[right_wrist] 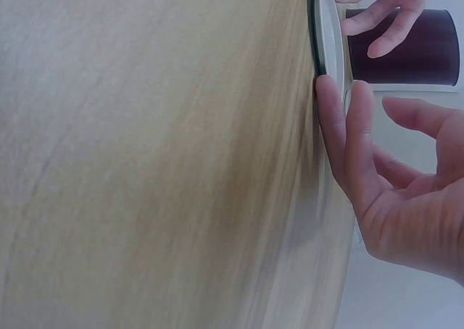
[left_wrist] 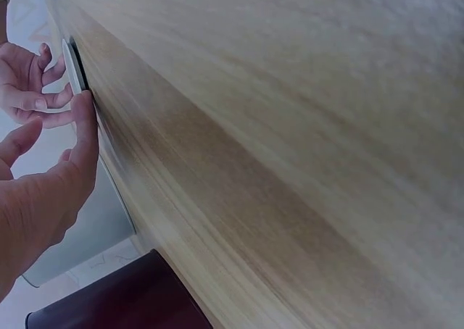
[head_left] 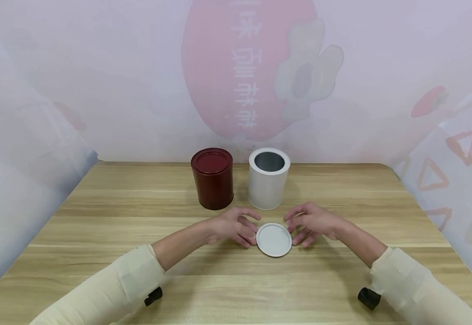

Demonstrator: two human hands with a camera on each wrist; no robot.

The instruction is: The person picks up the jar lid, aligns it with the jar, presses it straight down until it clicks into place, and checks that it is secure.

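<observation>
Both forearms reach inward, left hand (head_left: 232,225) and right hand (head_left: 312,222) low (fingers loosely spread).

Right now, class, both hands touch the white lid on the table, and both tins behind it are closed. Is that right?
Not quite. Only the red tin is closed; the white tin stands open, as the head view shows. The left hand and right hand do touch the white lid on the table.

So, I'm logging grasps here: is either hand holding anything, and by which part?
Nothing is lifted. The left hand and right hand touch opposite edges of the round white metal lid, which lies flat on the wooden table.
</observation>
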